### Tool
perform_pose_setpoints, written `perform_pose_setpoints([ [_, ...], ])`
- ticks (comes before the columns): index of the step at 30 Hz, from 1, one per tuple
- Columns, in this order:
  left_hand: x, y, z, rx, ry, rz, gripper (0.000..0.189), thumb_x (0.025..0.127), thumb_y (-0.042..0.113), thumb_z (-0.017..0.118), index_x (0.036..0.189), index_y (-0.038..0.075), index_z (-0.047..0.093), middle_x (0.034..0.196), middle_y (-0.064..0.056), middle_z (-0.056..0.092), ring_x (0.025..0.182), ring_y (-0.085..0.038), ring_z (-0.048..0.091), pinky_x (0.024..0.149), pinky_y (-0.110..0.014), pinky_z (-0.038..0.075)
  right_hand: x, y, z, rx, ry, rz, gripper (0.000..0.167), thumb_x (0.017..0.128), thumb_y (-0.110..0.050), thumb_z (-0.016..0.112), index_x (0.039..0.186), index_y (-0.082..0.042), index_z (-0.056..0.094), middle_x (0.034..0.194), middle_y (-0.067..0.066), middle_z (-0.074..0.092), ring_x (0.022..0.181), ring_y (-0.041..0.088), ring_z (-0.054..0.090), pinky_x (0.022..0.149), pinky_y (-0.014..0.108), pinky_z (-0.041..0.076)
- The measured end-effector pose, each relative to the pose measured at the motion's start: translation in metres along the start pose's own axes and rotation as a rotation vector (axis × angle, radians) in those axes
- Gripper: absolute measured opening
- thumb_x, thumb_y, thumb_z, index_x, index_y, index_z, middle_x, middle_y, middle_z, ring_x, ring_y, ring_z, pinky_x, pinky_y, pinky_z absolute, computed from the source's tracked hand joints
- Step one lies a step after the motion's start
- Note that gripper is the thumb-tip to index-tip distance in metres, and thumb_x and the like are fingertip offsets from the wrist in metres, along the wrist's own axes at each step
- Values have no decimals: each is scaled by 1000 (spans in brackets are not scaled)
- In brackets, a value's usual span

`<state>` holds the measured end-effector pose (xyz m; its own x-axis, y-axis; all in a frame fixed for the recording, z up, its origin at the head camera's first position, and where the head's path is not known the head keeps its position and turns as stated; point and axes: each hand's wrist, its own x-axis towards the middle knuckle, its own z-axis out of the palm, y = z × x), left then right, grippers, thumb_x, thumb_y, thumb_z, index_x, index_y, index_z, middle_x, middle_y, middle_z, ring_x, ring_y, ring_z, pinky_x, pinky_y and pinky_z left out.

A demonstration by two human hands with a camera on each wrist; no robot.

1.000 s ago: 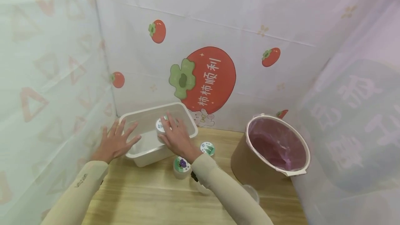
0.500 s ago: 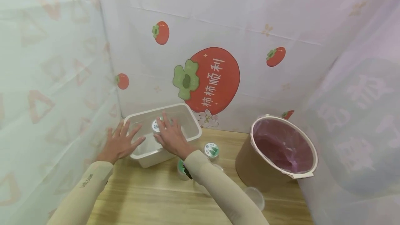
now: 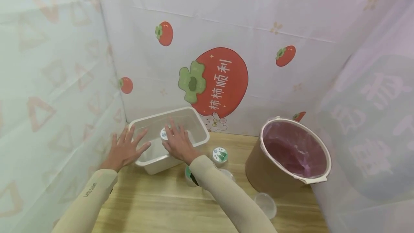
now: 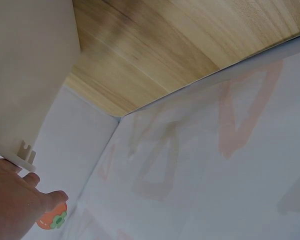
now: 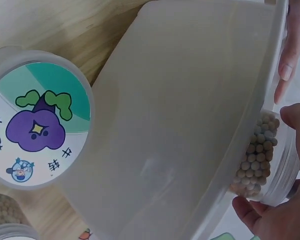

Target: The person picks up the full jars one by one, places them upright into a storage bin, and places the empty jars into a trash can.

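Note:
A white plastic tub [image 3: 161, 164] stands on the wooden table at the left. My right hand [image 3: 178, 144] holds a clear round jar [image 5: 255, 160] of small beige balls over the tub, gripping it around its lid. In the head view the jar's patterned lid [image 3: 163, 134] is mostly covered by that hand. My left hand [image 3: 122, 152] rests at the tub's left rim with its fingers spread and straight. The left wrist view shows part of this hand [image 4: 15, 200] beside the tub's outer wall [image 4: 30, 65].
Next to the tub stands a jar with a purple plant lid [image 5: 37, 132]. A jar with a green tree lid [image 3: 220, 155] is behind my right forearm. A clear container [image 3: 266, 205] lies near a brown lined bucket [image 3: 268, 168]. Printed cloth walls [image 3: 145, 53] enclose the table.
My right hand and the jar have shifted slightly left and sunk a little lower in the tub. The left hand has stayed at the rim. The head view has shifted slightly.

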<state>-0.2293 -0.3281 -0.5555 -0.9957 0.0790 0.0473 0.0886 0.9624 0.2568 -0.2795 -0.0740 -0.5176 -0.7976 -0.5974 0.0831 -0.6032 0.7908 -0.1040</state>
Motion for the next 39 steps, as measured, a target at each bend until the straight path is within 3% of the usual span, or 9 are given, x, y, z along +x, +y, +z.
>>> perform_pose_setpoints([
  [9,1,-1,1,-5,-4,-3,75,110,71,40,173,31,31,179,-30,17,165,-57,12,121,-88,6,7,-1,5,61,-27,66,70,110,-42,64,167,-12,38,171,12,39,147,37,48,110,49,56],
  [14,0,0,-3,-1,2,-4,74,110,70,41,173,32,31,179,-29,16,165,-57,11,121,-88,6,10,-6,6,130,-30,108,76,99,-34,77,162,-10,42,162,13,47,141,36,50,106,48,57],
  [26,-2,3,-2,-33,-23,-18,76,110,70,41,173,30,31,181,-28,12,166,-55,7,122,-88,0,9,-14,14,138,-60,123,91,93,-39,88,165,-11,39,159,16,50,140,35,52,108,45,58],
  [29,-1,1,1,-18,-10,-15,75,109,70,41,173,31,32,181,-26,13,166,-54,8,121,-89,2,8,-13,13,107,-35,110,89,95,-46,85,164,-13,41,160,15,51,144,36,52,110,47,56],
  [34,3,0,2,19,21,3,73,109,69,43,171,31,35,179,-27,19,165,-55,14,119,-90,9,4,-5,8,18,34,40,76,103,-62,67,161,-17,47,160,11,53,149,32,51,119,50,49],
  [39,3,-1,4,29,17,8,74,109,70,43,171,31,35,178,-28,20,163,-57,17,118,-90,11,-5,5,4,12,16,10,75,107,-71,49,164,-23,46,169,8,46,161,34,37,130,56,35],
])
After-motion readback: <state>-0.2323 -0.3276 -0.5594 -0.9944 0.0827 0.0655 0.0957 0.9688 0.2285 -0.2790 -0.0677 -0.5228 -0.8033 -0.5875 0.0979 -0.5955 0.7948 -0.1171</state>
